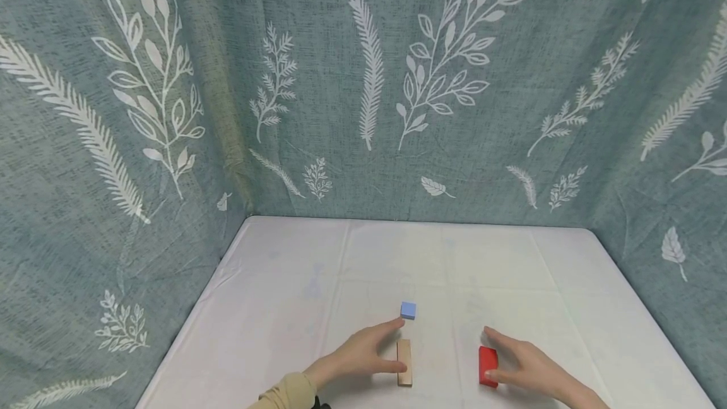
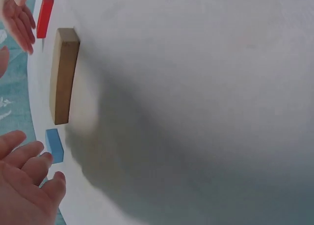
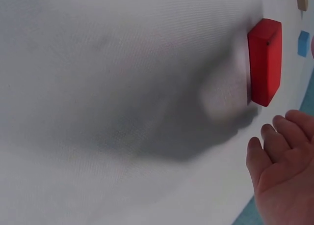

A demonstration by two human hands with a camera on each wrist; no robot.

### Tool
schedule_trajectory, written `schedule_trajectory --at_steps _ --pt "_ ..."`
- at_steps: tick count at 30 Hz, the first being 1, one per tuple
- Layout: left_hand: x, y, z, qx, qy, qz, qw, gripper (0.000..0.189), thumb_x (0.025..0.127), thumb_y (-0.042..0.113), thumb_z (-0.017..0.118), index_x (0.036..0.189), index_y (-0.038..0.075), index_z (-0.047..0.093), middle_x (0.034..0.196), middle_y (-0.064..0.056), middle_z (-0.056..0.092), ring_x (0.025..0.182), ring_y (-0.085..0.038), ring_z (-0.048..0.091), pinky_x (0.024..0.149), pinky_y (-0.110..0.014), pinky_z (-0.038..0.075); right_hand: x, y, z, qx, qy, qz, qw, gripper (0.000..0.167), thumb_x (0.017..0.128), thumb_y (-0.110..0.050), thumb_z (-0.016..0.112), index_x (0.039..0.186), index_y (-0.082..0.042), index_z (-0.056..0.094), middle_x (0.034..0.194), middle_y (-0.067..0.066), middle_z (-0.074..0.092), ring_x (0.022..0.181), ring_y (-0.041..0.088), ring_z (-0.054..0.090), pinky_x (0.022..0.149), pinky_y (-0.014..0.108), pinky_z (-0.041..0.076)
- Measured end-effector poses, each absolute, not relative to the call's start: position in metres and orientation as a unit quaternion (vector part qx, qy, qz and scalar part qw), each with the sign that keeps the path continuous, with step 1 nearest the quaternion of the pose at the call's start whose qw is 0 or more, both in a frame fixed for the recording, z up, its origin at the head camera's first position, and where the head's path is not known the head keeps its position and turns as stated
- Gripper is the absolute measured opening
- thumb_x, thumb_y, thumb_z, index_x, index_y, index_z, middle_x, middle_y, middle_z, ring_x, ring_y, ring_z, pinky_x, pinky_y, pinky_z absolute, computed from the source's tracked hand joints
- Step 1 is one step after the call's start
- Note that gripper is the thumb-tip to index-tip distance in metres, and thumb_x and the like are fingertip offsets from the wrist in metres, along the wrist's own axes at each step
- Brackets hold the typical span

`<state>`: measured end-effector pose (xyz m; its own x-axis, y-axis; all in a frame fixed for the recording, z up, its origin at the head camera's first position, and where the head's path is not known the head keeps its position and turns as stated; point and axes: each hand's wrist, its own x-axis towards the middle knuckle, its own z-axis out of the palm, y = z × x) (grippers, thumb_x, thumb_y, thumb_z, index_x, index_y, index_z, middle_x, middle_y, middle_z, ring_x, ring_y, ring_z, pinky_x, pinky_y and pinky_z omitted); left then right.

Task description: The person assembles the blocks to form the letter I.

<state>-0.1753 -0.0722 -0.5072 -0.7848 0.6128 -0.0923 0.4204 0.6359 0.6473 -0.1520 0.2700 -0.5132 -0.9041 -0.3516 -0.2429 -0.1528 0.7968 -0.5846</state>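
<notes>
A plain wooden block (image 1: 404, 350) lies lengthwise on the white tablecloth, in front of me. My left hand (image 1: 363, 352) spreads around it, thumb over its near part and fingers past its far end. In the left wrist view, a gap shows between the fingers (image 2: 37, 158) and the wooden block (image 2: 64, 77). Just beyond those fingertips sits a small blue block (image 1: 408, 310). To the right is a red block (image 1: 487, 358), with my right hand (image 1: 531, 368) spread beside it. The right wrist view shows the fingers (image 3: 277, 139) apart from the red block (image 3: 265, 63); that thumb is barely visible there.
The white tablecloth (image 1: 284, 283) covers the table, with faint creases and stains. Blue-green curtains (image 1: 341, 175) with white leaf prints hang along the table's back and both sides.
</notes>
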Motion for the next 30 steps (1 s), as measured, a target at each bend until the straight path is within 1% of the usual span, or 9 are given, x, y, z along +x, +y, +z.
schedule_trajectory --at_steps 3,10,16,24,30 --pt "-0.174 -0.071 -0.510 0.288 0.892 0.315 0.145 0.080 0.078 0.046 0.073 0.141 0.006 0.043 0.143 -0.010 0.049 0.131 -0.028 0.047 0.110 -0.038 0.039 -0.151 0.271 -0.514 -0.144 0.933 -0.285 0.163 0.088 0.074 -0.054 0.072 0.139 -0.001 0.045 0.141 0.015 0.050 0.129 0.038 0.046 0.100 0.054 0.044" --pt "-0.169 -0.069 -0.515 0.288 0.892 0.321 0.135 0.077 0.074 0.040 0.078 0.136 0.004 0.049 0.137 -0.010 0.055 0.127 -0.027 0.051 0.108 -0.036 0.042 -0.150 0.271 -0.516 -0.139 0.933 -0.286 0.169 0.087 0.073 -0.054 0.073 0.137 -0.002 0.047 0.139 0.014 0.053 0.129 0.039 0.046 0.100 0.055 0.044" --pt "-0.166 -0.067 -0.521 0.286 0.892 0.324 0.134 0.078 0.072 0.039 0.080 0.135 0.005 0.050 0.136 -0.009 0.055 0.127 -0.026 0.051 0.108 -0.037 0.042 -0.148 0.272 -0.517 -0.144 0.929 -0.293 0.173 0.086 0.074 -0.053 0.073 0.137 -0.001 0.047 0.139 0.016 0.051 0.129 0.042 0.045 0.099 0.057 0.043" --pt "-0.164 -0.067 -0.527 0.299 0.888 0.327 0.125 0.082 0.069 0.040 0.081 0.135 0.004 0.049 0.137 -0.009 0.054 0.127 -0.025 0.051 0.107 -0.037 0.042 -0.146 0.271 -0.521 -0.118 0.930 -0.295 0.183 0.087 0.070 -0.049 0.078 0.137 -0.003 0.048 0.138 0.015 0.053 0.127 0.039 0.047 0.098 0.055 0.045" --pt "-0.165 -0.067 -0.532 0.294 0.888 0.327 0.132 0.086 0.068 0.041 0.083 0.137 0.005 0.047 0.139 -0.008 0.052 0.128 -0.024 0.050 0.108 -0.035 0.041 -0.143 0.273 -0.524 -0.145 0.935 -0.280 0.163 0.085 0.071 -0.052 0.076 0.136 -0.004 0.050 0.135 0.011 0.056 0.123 0.035 0.052 0.096 0.049 0.048"
